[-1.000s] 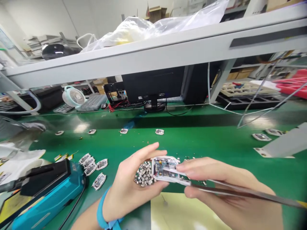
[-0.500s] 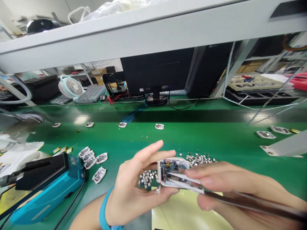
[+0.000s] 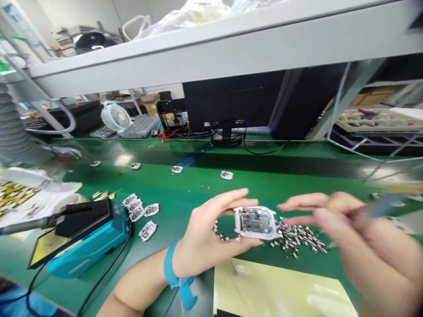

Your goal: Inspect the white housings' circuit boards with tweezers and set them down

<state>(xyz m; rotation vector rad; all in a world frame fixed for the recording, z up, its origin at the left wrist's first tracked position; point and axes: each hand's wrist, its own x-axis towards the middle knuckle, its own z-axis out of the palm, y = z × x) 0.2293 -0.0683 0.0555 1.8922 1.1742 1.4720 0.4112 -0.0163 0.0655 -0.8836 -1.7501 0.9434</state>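
My left hand (image 3: 211,237) pinches a small white-cased circuit board (image 3: 256,221) between thumb and fingers, board face up, just above the green mat (image 3: 297,185). A blue wrist strap (image 3: 172,269) sits on that wrist. My right hand (image 3: 333,215) is blurred by motion just right of the board and apart from it. It grips thin metal tweezers (image 3: 383,204) that trail off to the right. Below both hands a pile of small grey parts (image 3: 297,237) lies on the mat.
A yellow sheet (image 3: 280,290) lies at the near edge. A blue tool station (image 3: 86,246) with a black cable stands to the left, several white-cased boards (image 3: 139,213) beside it. Behind are a small fan (image 3: 115,116), a monitor (image 3: 231,101), trays (image 3: 380,121) and a low grey shelf (image 3: 211,57).
The tweezers' tips were on the board; my right hand has now pulled away to the right. My left hand has shifted right with the board, and the view has swung left.
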